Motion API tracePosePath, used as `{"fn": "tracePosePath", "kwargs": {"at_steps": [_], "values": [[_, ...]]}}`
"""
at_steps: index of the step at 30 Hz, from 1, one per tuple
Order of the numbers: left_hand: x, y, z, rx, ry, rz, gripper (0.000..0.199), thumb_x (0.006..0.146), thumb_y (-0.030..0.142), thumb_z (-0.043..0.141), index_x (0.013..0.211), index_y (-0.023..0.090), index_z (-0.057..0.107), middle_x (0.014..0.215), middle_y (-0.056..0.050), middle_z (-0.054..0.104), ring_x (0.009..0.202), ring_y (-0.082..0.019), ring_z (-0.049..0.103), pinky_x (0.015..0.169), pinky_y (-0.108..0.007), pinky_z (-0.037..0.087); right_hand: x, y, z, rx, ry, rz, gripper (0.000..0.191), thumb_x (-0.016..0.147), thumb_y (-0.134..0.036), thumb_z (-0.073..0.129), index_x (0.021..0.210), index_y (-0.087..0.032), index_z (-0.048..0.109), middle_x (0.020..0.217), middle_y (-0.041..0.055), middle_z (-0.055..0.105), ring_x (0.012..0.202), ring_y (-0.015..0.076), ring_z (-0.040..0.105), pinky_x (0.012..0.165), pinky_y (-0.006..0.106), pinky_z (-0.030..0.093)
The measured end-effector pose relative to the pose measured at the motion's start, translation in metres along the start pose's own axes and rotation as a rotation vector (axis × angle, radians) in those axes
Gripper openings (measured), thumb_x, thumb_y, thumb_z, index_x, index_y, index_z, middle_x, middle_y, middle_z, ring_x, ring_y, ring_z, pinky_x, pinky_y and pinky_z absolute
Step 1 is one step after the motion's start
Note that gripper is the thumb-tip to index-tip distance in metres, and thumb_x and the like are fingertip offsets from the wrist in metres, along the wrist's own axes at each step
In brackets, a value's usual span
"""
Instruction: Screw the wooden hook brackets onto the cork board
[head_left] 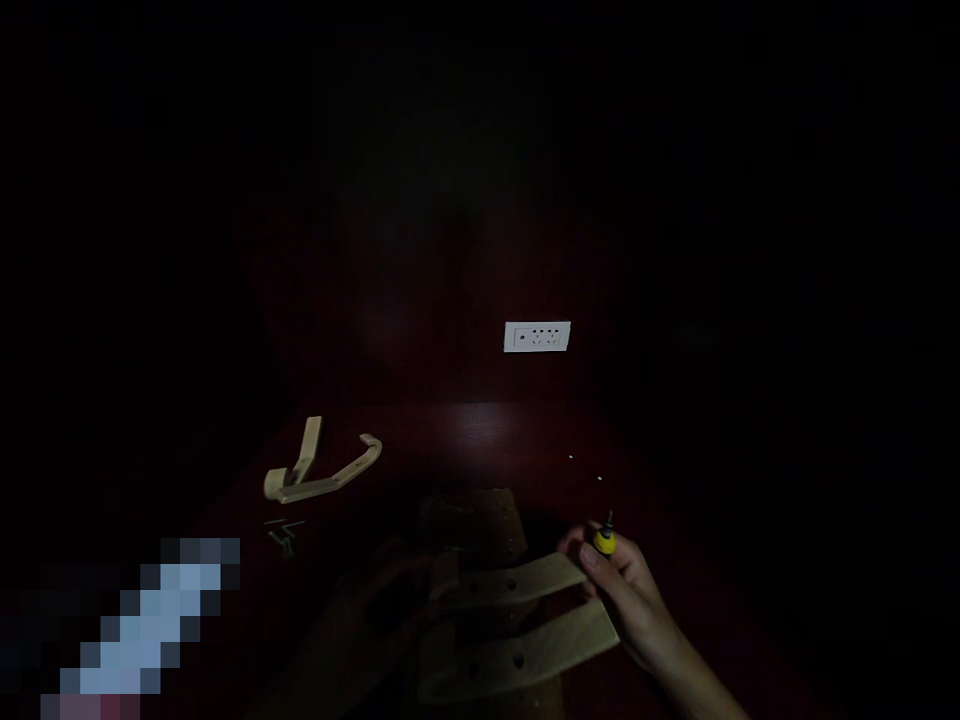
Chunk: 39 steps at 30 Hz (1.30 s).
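Note:
In my right hand (pixel 626 590) is a screwdriver (pixel 604 541) with a yellow part and a dark tip pointing up; the fingers are closed around it. That hand is right beside the right end of a bent, pale wooden piece (pixel 536 581) with two dark holes. A similar wooden piece (pixel 555 645), also with holes, lies nearer to me. Deep in shadow, my left hand (pixel 375 590) reaches to the left end of the farther piece and seems closed on it; its fingers are hard to make out. Beneath both pieces is a worn wooden board (pixel 469 515).
At the left of the dark red table (pixel 480 445) lies a curved wooden assembly (pixel 322 483). Several screws (pixel 285 537) lie near it. Two small white specks (pixel 599 478) are at the right. A white socket plate (pixel 537 337) is on the back panel. Surroundings are very dark.

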<state>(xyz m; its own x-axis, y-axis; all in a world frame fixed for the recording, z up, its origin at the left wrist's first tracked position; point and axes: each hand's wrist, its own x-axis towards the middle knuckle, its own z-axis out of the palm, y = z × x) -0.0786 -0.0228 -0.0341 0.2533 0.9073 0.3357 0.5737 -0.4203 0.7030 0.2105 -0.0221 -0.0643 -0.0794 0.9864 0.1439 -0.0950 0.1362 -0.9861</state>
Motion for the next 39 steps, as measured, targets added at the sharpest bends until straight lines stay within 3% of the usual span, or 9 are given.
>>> {"fn": "tracePosePath", "kwargs": {"at_steps": [4, 7, 14, 18, 28, 33, 39], "values": [[-0.001, -0.001, 0.0, -0.014, 0.029, -0.001, 0.026, 0.076, 0.038, 0.062, 0.1, 0.032, 0.068, 0.098, -0.001, 0.07, 0.091, -0.018, 0.066, 0.078, -0.028, 0.057, -0.002, -0.003, 0.002, -0.033, -0.035, 0.021, 0.033, 0.083, -0.047, 0.057, 0.089, -0.015, 0.065, 0.064, 0.0004, 0.052, 0.057, 0.0103, 0.043, 0.051, 0.023, 0.034], [-0.001, 0.001, -0.002, -0.044, -0.018, 0.0, 0.026, 0.077, 0.035, 0.06, 0.101, 0.031, 0.067, 0.097, -0.001, 0.07, 0.09, -0.017, 0.065, 0.079, -0.029, 0.057, -0.002, -0.003, 0.003, -0.051, -0.027, 0.041, 0.033, 0.083, -0.047, 0.058, 0.089, -0.016, 0.066, 0.067, 0.0011, 0.054, 0.059, 0.0109, 0.045, 0.052, 0.023, 0.035], [-0.002, 0.001, -0.004, -0.034, 0.005, -0.064, 0.026, 0.076, 0.032, 0.06, 0.102, 0.035, 0.066, 0.104, 0.001, 0.069, 0.096, -0.019, 0.065, 0.083, -0.035, 0.058, -0.003, -0.003, 0.006, 0.072, -0.1, 0.093, 0.035, 0.085, -0.047, 0.054, 0.093, -0.015, 0.066, 0.063, -0.0006, 0.05, 0.057, 0.0097, 0.044, 0.051, 0.022, 0.032], [-0.002, 0.003, -0.004, -0.052, -0.04, -0.079, 0.025, 0.078, 0.034, 0.058, 0.102, 0.033, 0.065, 0.108, 0.0, 0.068, 0.097, -0.019, 0.065, 0.082, -0.035, 0.058, -0.004, -0.004, 0.007, 0.109, -0.102, 0.102, 0.034, 0.087, -0.045, 0.053, 0.096, -0.016, 0.066, 0.062, -0.0015, 0.048, 0.057, 0.009, 0.043, 0.051, 0.021, 0.031], [0.001, -0.002, -0.006, -0.029, 0.03, -0.089, 0.028, 0.079, 0.036, 0.058, 0.105, 0.028, 0.064, 0.106, 0.0, 0.07, 0.095, -0.018, 0.066, 0.081, -0.03, 0.058, 0.01, -0.014, 0.019, 0.221, -0.087, 0.058, 0.048, 0.083, -0.056, 0.054, 0.096, -0.011, 0.066, 0.054, -0.004, 0.04, 0.046, 0.0059, 0.031, 0.044, 0.021, 0.025], [-0.002, -0.003, -0.006, 0.022, 0.047, -0.068, 0.027, 0.078, 0.035, 0.061, 0.103, 0.028, 0.065, 0.103, -0.001, 0.07, 0.092, -0.02, 0.067, 0.08, -0.031, 0.058, 0.003, -0.016, 0.017, 0.19, -0.063, 0.151, 0.048, 0.08, -0.057, 0.056, 0.096, -0.013, 0.067, 0.059, -0.0003, 0.048, 0.049, 0.0081, 0.041, 0.043, 0.02, 0.029], [-0.006, -0.004, -0.004, 0.051, 0.049, -0.077, 0.026, 0.077, 0.036, 0.062, 0.1, 0.028, 0.067, 0.1, -0.002, 0.07, 0.09, -0.021, 0.067, 0.076, -0.031, 0.059, 0.001, -0.008, 0.012, 0.122, -0.107, 0.108, 0.043, 0.085, -0.052, 0.052, 0.099, -0.014, 0.067, 0.06, -0.0001, 0.051, 0.054, 0.0103, 0.047, 0.048, 0.021, 0.034]]}}
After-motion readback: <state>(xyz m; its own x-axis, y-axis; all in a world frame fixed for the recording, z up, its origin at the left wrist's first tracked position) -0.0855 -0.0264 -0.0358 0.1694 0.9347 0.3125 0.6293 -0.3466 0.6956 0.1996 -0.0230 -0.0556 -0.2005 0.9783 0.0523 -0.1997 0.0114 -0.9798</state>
